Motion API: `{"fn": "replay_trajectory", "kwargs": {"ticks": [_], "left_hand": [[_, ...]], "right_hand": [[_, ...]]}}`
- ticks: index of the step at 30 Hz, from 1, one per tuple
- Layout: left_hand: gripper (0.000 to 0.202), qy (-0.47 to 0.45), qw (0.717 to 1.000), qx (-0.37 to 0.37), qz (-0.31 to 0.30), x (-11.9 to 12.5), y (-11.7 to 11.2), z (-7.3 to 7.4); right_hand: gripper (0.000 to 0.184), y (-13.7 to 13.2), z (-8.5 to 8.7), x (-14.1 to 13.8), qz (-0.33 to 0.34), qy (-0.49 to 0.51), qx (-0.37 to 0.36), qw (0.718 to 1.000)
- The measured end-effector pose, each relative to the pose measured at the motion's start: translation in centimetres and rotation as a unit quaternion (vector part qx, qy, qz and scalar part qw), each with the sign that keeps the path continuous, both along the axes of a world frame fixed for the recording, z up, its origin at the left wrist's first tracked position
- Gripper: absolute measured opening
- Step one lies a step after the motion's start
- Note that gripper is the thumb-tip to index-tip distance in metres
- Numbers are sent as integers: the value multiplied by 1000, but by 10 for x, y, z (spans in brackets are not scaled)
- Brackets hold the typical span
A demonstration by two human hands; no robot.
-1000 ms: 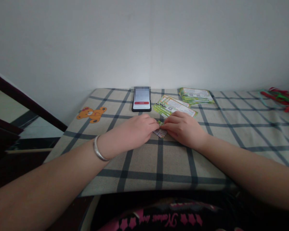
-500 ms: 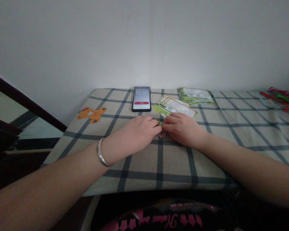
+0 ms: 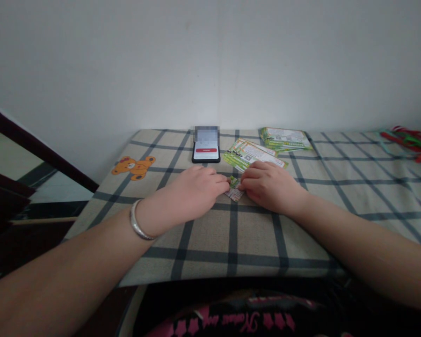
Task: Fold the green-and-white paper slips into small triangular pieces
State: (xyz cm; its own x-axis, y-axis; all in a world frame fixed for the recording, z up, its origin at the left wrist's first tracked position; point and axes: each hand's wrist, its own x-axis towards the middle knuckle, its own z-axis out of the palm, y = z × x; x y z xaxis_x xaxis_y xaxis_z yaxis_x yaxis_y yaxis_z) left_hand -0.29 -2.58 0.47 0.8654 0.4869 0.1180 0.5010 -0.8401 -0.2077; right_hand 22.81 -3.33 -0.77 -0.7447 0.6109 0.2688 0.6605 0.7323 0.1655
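Note:
A small piece of folded printed paper (image 3: 235, 193), part green and part pale with fine print, lies on the checked tablecloth between my hands. My left hand (image 3: 196, 193), with a silver bangle on its wrist, has its fingertips closed on the paper's left edge. On the other side my right hand (image 3: 272, 188) grips the right edge with bent fingers. Just beyond my right hand, several green and white printed leaflets (image 3: 256, 154) lie fanned out, partly covered by that hand.
A phone (image 3: 206, 152) with a lit screen lies behind my left hand. More leaflets (image 3: 286, 139) are stacked near the wall. Red and green cords (image 3: 412, 142) lie at the far right. A bear picture (image 3: 133, 167) is on the left of the tablecloth (image 3: 210, 234).
My left hand has shifted slightly left, and the gap between both hands has widened. More of the folded paper shows between them. The leaflets and phone stay where they were.

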Motion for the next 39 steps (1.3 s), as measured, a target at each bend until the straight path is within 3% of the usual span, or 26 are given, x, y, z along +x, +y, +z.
{"fn": "replay_trajectory", "kwargs": {"ticks": [6, 10, 17, 22, 28, 35, 39], "left_hand": [[24, 30, 999, -16, 41, 3, -4, 8], [25, 36, 999, -2, 34, 3, -6, 10], [21, 31, 999, 25, 14, 3, -8, 12], [26, 10, 999, -28, 29, -1, -5, 13], [26, -12, 1000, -23, 4, 0, -3, 6], [24, -42, 998, 16, -46, -1, 6, -4], [19, -60, 996, 30, -63, 1, 14, -9]], "right_hand": [[18, -4, 3, 3, -32, 15, 5, 999], [16, -6, 5, 0, -60, 10, 16, 998], [19, -6, 9, 3, -54, 17, -23, 998], [25, -7, 12, 6, -109, 31, -104, 988], [32, -3, 13, 15, -203, 69, -239, 947], [32, 2, 4, 24, -164, 111, -266, 943], [31, -1, 3, 21, -153, 115, -232, 954]]}}
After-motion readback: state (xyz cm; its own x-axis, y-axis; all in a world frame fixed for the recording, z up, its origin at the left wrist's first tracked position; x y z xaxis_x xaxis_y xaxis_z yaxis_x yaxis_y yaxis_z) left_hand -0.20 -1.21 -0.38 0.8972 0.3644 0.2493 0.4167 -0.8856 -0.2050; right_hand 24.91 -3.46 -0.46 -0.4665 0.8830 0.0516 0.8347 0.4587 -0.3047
